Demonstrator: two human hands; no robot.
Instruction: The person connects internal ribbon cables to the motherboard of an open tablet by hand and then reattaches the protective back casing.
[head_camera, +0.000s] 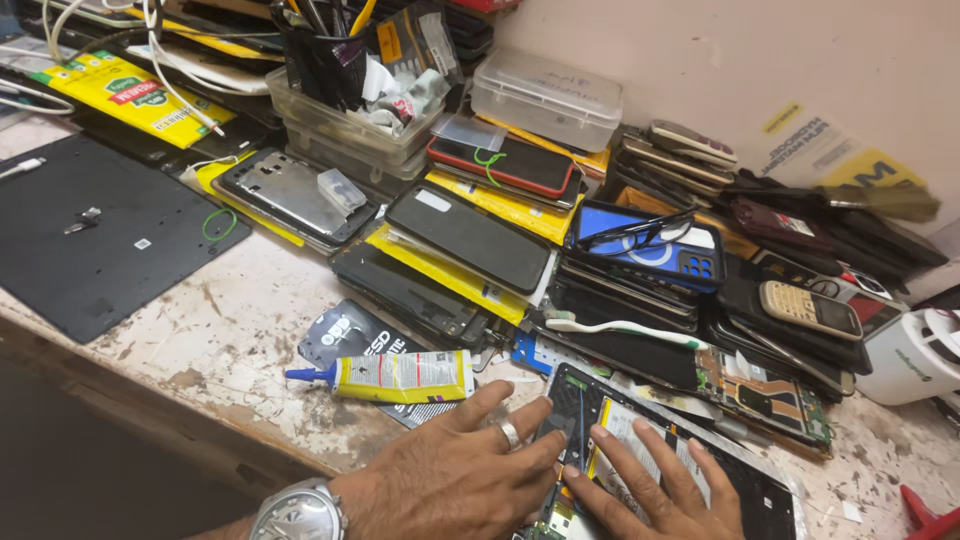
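Opened phone (640, 440), one, lower centre, is pressed flat by left hand (455, 480) and right hand (650, 490), nothing gripped; one glue tube (395, 377) lies left.

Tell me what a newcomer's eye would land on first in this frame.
First, the two hands at the bottom: the left hand and right hand press flat on an opened phone with its insides showing. Just left of them lies a yellow glue tube with a blue nozzle. Behind, stacked phones crowd the worn workbench up to the wall.
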